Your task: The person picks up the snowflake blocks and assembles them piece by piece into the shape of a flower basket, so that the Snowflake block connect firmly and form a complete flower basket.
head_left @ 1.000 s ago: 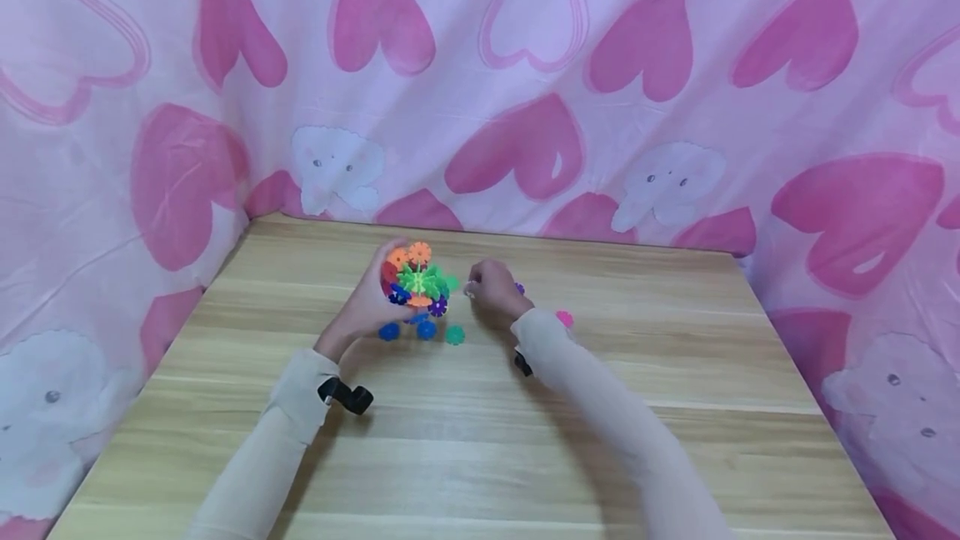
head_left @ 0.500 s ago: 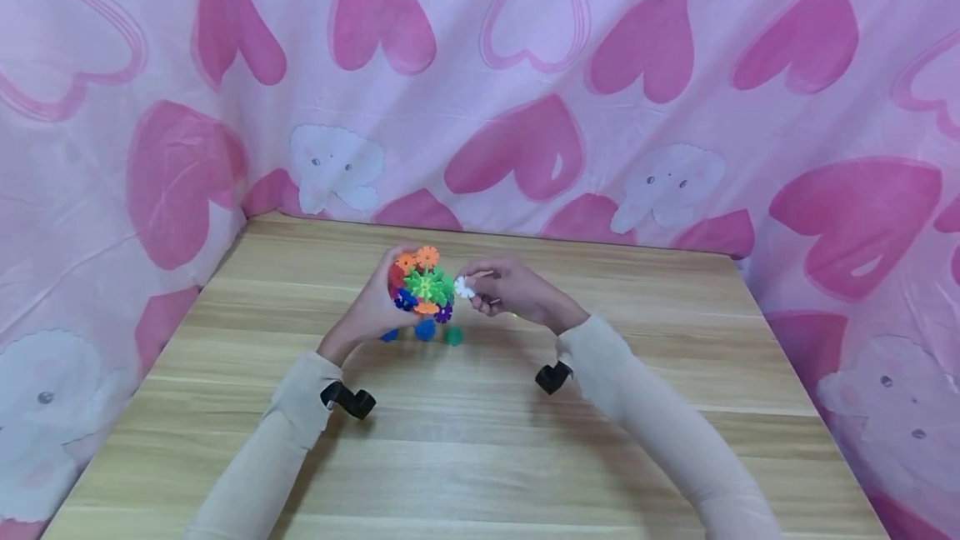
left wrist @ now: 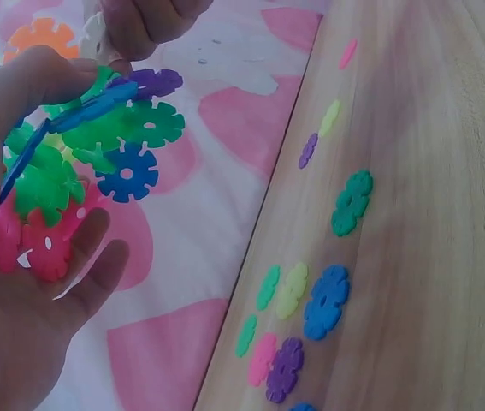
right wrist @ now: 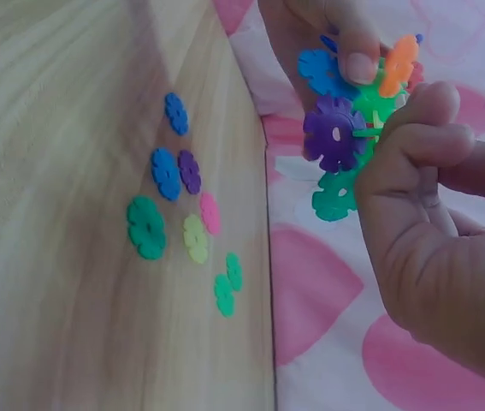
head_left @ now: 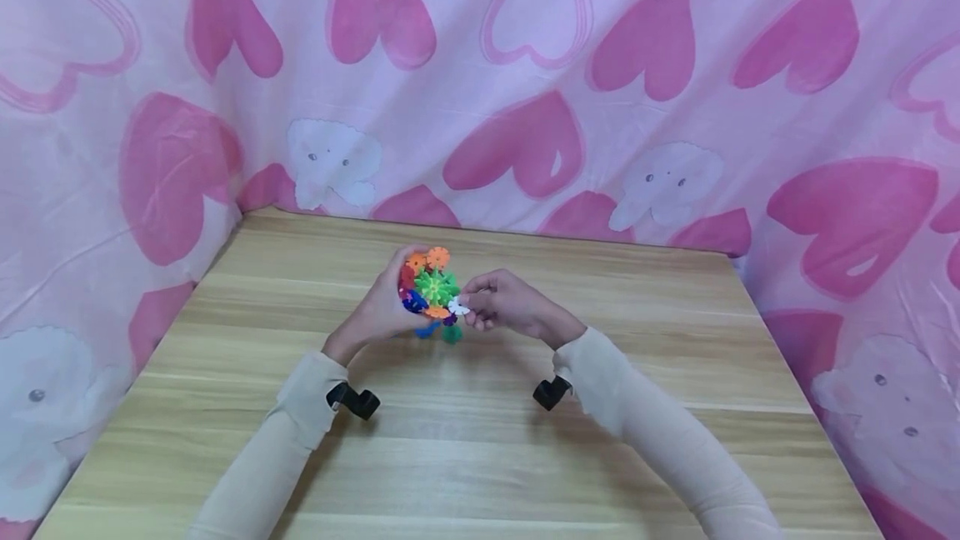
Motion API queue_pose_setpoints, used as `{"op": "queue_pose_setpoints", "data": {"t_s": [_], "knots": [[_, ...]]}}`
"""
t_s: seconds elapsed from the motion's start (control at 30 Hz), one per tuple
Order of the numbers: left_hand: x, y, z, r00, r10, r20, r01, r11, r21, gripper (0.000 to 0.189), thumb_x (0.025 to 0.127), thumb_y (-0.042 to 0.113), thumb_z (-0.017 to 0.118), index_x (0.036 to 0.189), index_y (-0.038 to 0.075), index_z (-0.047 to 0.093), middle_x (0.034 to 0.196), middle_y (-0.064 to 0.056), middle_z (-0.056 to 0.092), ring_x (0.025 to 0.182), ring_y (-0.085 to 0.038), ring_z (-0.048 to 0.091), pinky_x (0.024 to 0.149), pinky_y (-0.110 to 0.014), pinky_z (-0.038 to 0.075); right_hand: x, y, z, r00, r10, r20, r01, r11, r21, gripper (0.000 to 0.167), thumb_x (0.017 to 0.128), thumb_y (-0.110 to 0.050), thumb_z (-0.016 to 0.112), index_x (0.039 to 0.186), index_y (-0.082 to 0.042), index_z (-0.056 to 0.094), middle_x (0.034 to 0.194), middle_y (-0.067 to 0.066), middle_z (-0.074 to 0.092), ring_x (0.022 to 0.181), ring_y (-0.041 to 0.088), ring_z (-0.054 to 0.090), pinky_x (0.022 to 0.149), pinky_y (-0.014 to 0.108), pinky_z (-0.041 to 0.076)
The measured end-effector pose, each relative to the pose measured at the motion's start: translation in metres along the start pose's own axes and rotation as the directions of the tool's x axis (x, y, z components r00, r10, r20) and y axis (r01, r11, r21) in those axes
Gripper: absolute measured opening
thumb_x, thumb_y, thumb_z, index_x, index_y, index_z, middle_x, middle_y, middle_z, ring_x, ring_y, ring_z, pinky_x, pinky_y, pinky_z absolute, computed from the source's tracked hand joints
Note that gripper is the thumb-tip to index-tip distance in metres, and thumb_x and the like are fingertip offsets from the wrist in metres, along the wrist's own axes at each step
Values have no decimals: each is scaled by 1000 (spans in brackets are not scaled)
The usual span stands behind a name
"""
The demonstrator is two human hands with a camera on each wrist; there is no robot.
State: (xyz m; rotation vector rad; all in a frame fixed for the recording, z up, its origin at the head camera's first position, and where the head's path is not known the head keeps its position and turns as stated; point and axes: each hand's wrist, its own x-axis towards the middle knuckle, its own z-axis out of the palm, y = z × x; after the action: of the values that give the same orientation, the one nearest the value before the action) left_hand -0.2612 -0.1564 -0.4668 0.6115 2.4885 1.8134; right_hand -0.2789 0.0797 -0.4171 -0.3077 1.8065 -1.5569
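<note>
In the head view my left hand (head_left: 378, 307) grips a cluster of interlocked notched plastic discs (head_left: 435, 286), green, orange, red, blue and purple. Its thumb presses on the cluster in the left wrist view. My right hand (head_left: 517, 304) pinches a white notched disc (head_left: 457, 307) between thumb and fingers, at the cluster's lower right edge. That white disc (left wrist: 93, 38) is partly covered by the right fingers in the left wrist view. Whether its slot is joined to the cluster I cannot tell. Both hands are above the table.
Several loose discs lie flat on the wooden table (head_left: 465, 457), among them a dark green disc (right wrist: 145, 227), a blue disc (right wrist: 166, 174), a purple disc (left wrist: 285, 370) and a pale yellow disc (right wrist: 195, 238). A pink heart-patterned curtain (head_left: 517, 7) hangs behind the table.
My right hand has turned and brought the white disc left and down against the cluster. My left hand with the cluster has shifted slightly right, covering some loose blue discs in the head view.
</note>
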Motion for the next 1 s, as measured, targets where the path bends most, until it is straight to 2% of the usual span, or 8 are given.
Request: {"op": "queue_pose_setpoints", "data": {"t_s": [0.17,0.33,0.5,0.7,0.8,1.0], "knots": [[0,1,1,1000,-10,-17,10,1000,8,99,69,2,88,148,14,31,140,-17,48,125,-40,55,103,-55,50,2,3,2,1000,10,-16,-9,995,100,12,101,-5,54,96,0,64,67,2,63,57,8,56,51,17,44],[0,1,3,1000,-2,-12,2,1000,6,98,70,2,88,149,16,31,141,-17,48,126,-39,55,106,-54,48,2,4,3,999,15,-34,-10,990,141,14,100,-1,51,93,0,64,63,0,61,54,6,52,48,15,39],[1,2,6,1000,-22,-22,21,1000,-11,97,73,5,88,149,13,29,144,-16,45,131,-38,50,112,-54,42,4,1,4,997,12,-71,-3,992,127,13,98,2,51,101,10,61,63,1,59,54,6,49,48,16,37],[3,4,8,998,-47,-41,47,999,-16,94,76,8,86,150,15,27,145,-14,45,132,-35,48,115,-53,40,6,1,9,988,1,-153,17,992,122,25,98,2,49,115,21,54,66,3,59,57,7,50,50,16,40],[5,2,9,997,-50,-51,49,999,-23,95,77,9,86,151,14,26,146,-14,45,133,-35,47,115,-54,39,7,3,11,984,9,-176,19,987,157,27,100,0,49,119,19,54,67,1,59,58,6,51,52,15,42],[4,-2,9,996,-67,-66,66,998,-13,101,74,11,88,152,19,24,148,-15,44,135,-36,46,114,-55,39,9,6,11,985,3,-171,25,986,162,18,102,-4,50,107,10,61,70,3,60,60,7,51,53,16,42]]}}
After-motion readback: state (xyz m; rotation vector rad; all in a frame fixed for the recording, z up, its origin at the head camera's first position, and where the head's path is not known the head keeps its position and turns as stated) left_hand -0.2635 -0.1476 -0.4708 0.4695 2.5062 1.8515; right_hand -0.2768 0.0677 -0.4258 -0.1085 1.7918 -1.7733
